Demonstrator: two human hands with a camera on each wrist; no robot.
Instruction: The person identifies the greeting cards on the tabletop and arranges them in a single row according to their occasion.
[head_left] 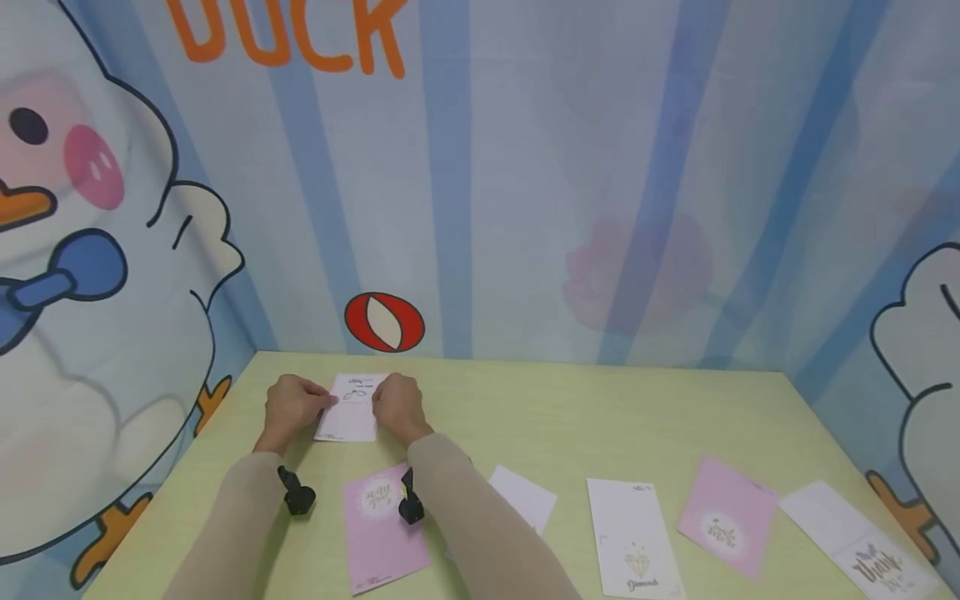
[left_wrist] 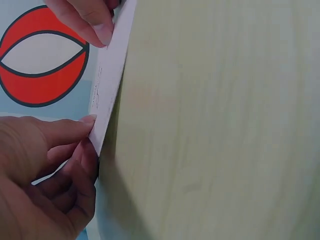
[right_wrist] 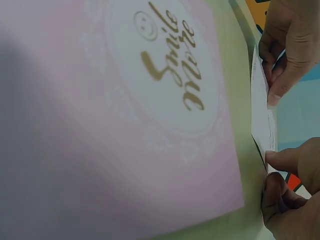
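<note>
A white card (head_left: 347, 425) with dark printing is held near the back left of the table. My left hand (head_left: 294, 408) pinches its left edge between thumb and fingers, and my right hand (head_left: 400, 407) pinches the right edge. In the left wrist view the card (left_wrist: 107, 90) stands slightly off the tabletop, with a shadow beneath it; the left hand's thumb (left_wrist: 75, 131) lies on its face. Both hands also show in the right wrist view, at opposite edges of the card (right_wrist: 260, 107). Just in front lies a pink card (head_left: 382, 533) with gold lettering, partly covered by the right forearm.
Right of the right sleeve lies a white card (head_left: 528, 496), partly hidden by it. Farther right are a white card with a diamond print (head_left: 626, 521), another pink card (head_left: 731, 508) and a white card with gold lettering (head_left: 847, 525). A printed duck curtain (head_left: 510, 208) hangs behind the table.
</note>
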